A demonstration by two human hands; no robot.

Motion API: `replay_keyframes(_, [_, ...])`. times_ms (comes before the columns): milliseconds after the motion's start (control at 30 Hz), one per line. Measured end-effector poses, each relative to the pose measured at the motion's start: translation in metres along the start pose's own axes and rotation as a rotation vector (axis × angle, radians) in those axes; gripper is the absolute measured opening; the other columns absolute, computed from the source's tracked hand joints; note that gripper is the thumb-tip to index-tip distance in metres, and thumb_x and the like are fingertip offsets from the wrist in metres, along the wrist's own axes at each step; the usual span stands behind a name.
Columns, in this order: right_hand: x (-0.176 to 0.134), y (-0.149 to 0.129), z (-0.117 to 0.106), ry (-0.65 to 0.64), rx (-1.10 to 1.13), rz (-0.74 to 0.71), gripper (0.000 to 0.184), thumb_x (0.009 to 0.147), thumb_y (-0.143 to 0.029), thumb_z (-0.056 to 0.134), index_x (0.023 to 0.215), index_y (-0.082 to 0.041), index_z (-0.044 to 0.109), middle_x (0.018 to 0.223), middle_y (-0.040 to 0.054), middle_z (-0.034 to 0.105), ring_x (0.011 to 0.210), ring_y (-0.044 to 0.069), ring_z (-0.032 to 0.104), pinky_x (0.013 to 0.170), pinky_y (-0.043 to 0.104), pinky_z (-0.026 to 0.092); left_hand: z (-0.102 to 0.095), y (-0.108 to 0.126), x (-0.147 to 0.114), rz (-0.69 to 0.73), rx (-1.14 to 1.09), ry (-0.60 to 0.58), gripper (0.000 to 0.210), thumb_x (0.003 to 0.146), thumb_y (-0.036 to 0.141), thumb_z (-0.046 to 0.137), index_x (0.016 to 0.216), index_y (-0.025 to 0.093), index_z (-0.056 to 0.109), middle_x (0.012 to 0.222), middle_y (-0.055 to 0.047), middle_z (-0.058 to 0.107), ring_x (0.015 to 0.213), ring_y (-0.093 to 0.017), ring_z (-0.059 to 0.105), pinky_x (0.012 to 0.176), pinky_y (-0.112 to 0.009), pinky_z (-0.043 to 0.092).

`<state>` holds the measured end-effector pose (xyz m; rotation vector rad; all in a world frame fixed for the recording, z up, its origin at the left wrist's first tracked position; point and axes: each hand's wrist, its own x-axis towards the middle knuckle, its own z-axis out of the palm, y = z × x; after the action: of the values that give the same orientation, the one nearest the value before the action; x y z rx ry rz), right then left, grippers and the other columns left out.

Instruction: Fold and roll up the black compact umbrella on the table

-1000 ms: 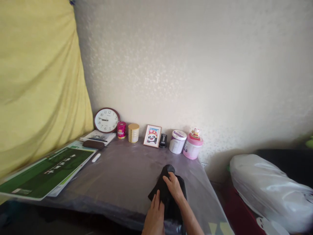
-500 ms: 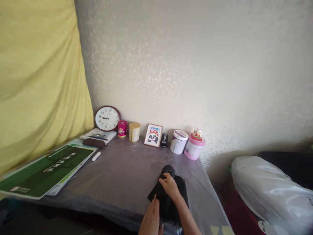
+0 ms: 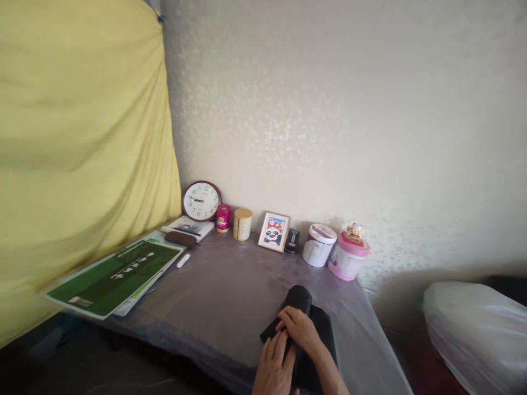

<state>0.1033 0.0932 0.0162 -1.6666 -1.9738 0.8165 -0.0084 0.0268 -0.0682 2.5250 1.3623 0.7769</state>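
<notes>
- Head view: black cloth on the near, right-hand part of a table with a greyish covering; bunched or rolled into a rounded thickness at the far end, flatter along the right.
- Right hand: laid across the thick part of the cloth from above, fingers bent and together; impossible to tell whether closed on the fabric or only pressing it.
- Left hand: nearer the table's front edge, fingers extended and slightly parted over the cloth, tips reaching the right hand's fingers; underside hidden, hence no telling whether any fabric is pinched.
- Along the wall, from left to right: round clock, magenta tin, cream canister with a yellowish lid, framed panda picture tilted back, small black object, white tub with a purple-marked lid, pink-lidded tub topped by a small figurine.
- At the table's left: large green sheet with white lettering, lying over other papers; brown case at the far corner of the sheet; small white object just beside the sheet's right edge.
- Margins: yellow curtain on the left; pale, bulky plastic bag beyond the table's right edge.
</notes>
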Motion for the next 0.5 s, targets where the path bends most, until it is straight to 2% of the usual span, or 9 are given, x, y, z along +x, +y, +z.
replay_keyframes(100, [-0.008,-0.004,-0.002,-0.013,0.003,-0.039,0.029,0.087,-0.030,0.039,0.070,-0.021,0.061,0.070,0.0001,0.071,0.067,0.012,0.065,0.064,0.020,0.043,0.007,0.003,0.004,-0.072,-0.005,-0.012,0.078,0.061,0.021,0.062,0.134,0.023,0.035,0.140,-0.010,0.037,0.122,-0.030,0.042,0.100,-0.040,0.038])
replay_keyframes(167, [-0.016,-0.005,-0.003,0.004,0.022,-0.099,0.028,0.088,-0.033,0.039,0.081,-0.022,0.064,0.072,-0.0007,0.071,0.067,0.012,0.065,0.064,0.020,0.044,0.011,0.006,0.004,-0.123,0.004,-0.005,0.076,0.059,0.017,0.062,0.131,0.025,0.040,0.140,-0.009,0.037,0.121,-0.028,0.043,0.098,-0.036,0.040])
replay_keyframes(267, [-0.029,-0.001,-0.005,0.111,0.011,-0.216,0.028,0.089,-0.035,0.040,0.095,-0.022,0.064,0.079,0.0018,0.069,0.073,0.014,0.064,0.070,0.022,0.047,0.014,0.009,0.004,-0.147,0.034,0.032,0.072,0.059,0.016,0.065,0.127,0.026,0.044,0.137,-0.008,0.042,0.117,-0.027,0.046,0.092,-0.033,0.044])
replay_keyframes(400, [-0.033,0.019,-0.005,0.191,-0.076,-0.377,0.029,0.090,-0.035,0.042,0.096,-0.023,0.067,0.097,0.0060,0.068,0.098,0.018,0.060,0.088,0.028,0.045,0.013,0.010,0.004,-0.129,0.048,0.116,0.052,0.074,0.018,0.056,0.123,0.031,0.047,0.134,-0.003,0.048,0.109,-0.022,0.051,0.087,-0.031,0.046])
replay_keyframes(500, [-0.023,0.037,-0.004,0.200,-0.151,-0.409,0.028,0.090,-0.033,0.042,0.098,-0.025,0.068,0.108,0.0047,0.067,0.115,0.021,0.051,0.104,0.038,0.033,0.012,0.011,0.004,-0.183,0.004,0.071,0.048,0.082,0.015,0.044,0.126,0.036,0.045,0.137,0.002,0.044,0.113,-0.022,0.050,0.092,-0.032,0.044])
